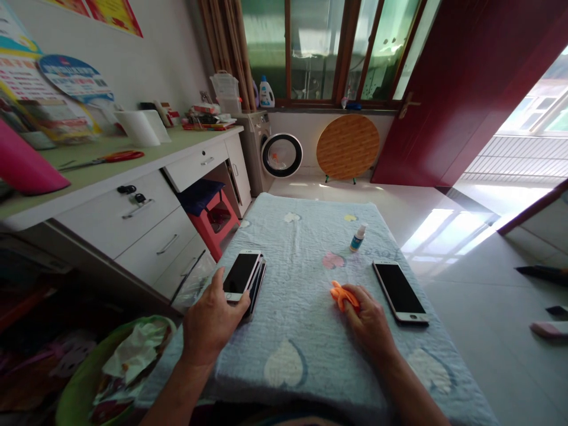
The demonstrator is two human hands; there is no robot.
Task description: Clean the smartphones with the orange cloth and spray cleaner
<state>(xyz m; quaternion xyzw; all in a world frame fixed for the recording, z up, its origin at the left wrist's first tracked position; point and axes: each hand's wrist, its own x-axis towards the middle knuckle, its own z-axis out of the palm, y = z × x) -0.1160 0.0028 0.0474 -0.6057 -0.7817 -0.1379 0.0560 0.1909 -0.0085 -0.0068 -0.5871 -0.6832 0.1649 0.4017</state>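
My left hand [207, 324] grips the lower end of a white smartphone [241, 273], thumb on one side and fingers on the other. That phone is at the top of a small stack, with the edge of a darker phone [259, 285] showing beneath it. An orange cloth [341, 293] is bunched up in the closed fingers of my right hand [371, 324], close to the table surface. To the right of that hand lies another white-framed smartphone [400, 291], its dark screen facing up. A small spray bottle [357, 238] with a blue label stands farther back.
A pale blue cloth with heart prints covers the table [284, 236]. On the left are a white desk [146, 213], a red stool [217, 222] and a green waste basket [77, 384]. Behind stand a washing machine [255, 142] with its door open and a round wooden tabletop [348, 146].
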